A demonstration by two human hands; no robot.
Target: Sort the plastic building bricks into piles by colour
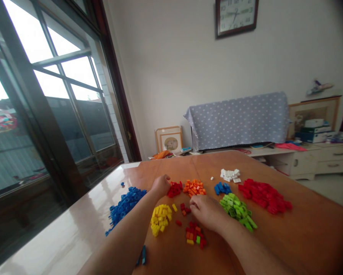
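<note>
My left hand [161,185] reaches to the left edge of a small dark red brick pile [174,189]. Its fingers are curled, and whatever they may hold is hidden. My right hand [205,211] is closed low over the table, just right of a few loose red bricks [184,209]; its fingertips are too small to show what is between them. Below it lies a mixed cluster of red, orange, yellow and green bricks [194,236]. An orange brick pile [194,187] sits beyond my right hand. Yellow bricks [160,219] are heaped beside my left forearm.
Blue pieces [127,204] are piled at the left. Green bricks [238,211], a large red pile [264,195], white bricks [230,175] and a small blue group [222,188] lie on the right. Dark blue strips [143,255] rest near the table's [165,259] front.
</note>
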